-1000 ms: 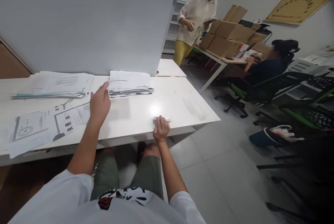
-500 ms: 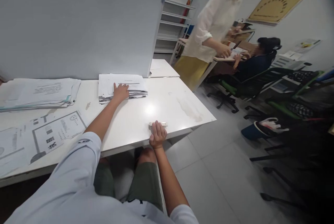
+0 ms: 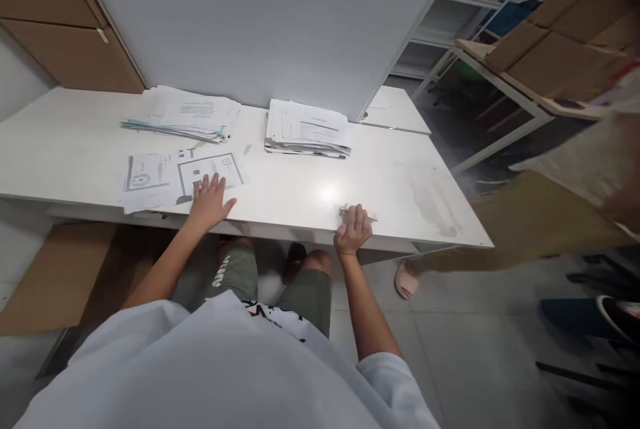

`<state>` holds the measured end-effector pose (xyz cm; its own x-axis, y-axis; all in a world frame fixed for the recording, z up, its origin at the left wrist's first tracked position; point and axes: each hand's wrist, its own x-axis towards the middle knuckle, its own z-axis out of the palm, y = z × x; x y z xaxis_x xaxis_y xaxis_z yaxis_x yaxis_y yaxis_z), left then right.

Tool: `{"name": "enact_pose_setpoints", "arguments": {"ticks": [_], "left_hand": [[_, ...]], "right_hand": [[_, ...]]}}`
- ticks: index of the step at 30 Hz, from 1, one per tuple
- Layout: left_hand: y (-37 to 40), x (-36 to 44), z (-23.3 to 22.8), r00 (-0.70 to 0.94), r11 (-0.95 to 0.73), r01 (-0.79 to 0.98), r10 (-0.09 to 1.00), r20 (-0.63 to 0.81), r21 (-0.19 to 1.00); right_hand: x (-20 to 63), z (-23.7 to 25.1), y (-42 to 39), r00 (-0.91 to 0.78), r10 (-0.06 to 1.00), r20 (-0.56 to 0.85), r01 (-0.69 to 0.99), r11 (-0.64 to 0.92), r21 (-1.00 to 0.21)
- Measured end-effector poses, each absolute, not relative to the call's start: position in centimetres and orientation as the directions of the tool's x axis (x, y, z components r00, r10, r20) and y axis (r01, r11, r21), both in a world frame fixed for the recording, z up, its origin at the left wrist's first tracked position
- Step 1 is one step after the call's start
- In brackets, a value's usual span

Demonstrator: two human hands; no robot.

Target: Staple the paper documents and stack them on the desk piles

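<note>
My left hand (image 3: pixel 209 202) rests on the lower right part of printed sheets with grey borders (image 3: pixel 200 172), its fingers spread and the palm near the table's front edge. My right hand (image 3: pixel 354 229) lies over a small, pale, oblong object (image 3: pixel 373 218) on the white table (image 3: pixel 295 196), fingers together across its middle. Shiny metal shows at the object's left end; its kind is mostly hidden by the fingers. Behind the hands are two stacks of paper, one on the left (image 3: pixel 193 112) with a teal edge and one nearer the middle (image 3: pixel 310 126).
A tall grey-white board (image 3: pixel 270 22) stands along the table's back. Brown boxes (image 3: pixel 70 56) are at the back left, with more cardboard boxes (image 3: pixel 565 42) on another table. A person (image 3: pixel 530 216), blurred, stands close by the table's right end. A dark blue bin (image 3: pixel 575 318) is on the floor.
My left hand has left the middle paper stack and moved left onto the bordered sheets. My right hand stays on the small pale object. The view has swung left; the standing person has come nearer the table.
</note>
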<state>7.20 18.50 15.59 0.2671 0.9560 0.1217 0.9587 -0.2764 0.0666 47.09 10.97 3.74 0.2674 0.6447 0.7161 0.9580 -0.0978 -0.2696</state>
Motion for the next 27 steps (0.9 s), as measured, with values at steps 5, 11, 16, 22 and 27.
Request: {"name": "enact_pose_setpoints", "arguments": {"ticks": [5, 11, 16, 22, 27], "left_hand": [[16.0, 2.4, 14.5, 0.425, -0.432, 0.893, 0.902, 0.080, 0.126], [16.6, 0.7, 15.3, 0.179, -0.178, 0.982, 0.984, -0.015, 0.065], [15.2, 1.0, 15.5, 0.434, -0.426, 0.899, 0.896, -0.095, 0.099], [15.0, 1.2, 15.9, 0.412, -0.393, 0.888, 0.911, -0.033, 0.238], [18.3, -0.8, 15.7, 0.017, -0.045, 0.971, 0.993, 0.120, 0.234]], "right_hand": [[46.8, 4.5, 10.5, 0.272, 0.662, 0.698, 0.957, -0.109, -0.269], [44.2, 5.3, 9.6, 0.386, 0.660, 0.645, 0.908, -0.147, -0.393], [43.9, 6.8, 9.4, 0.482, 0.668, 0.567, 0.829, -0.138, -0.542], [39.5, 9.8, 9.4, 0.587, 0.611, 0.532, 0.694, -0.041, -0.719], [27.7, 11.0, 7.4, -0.039, 0.926, 0.377, 0.757, 0.273, -0.593]]}}
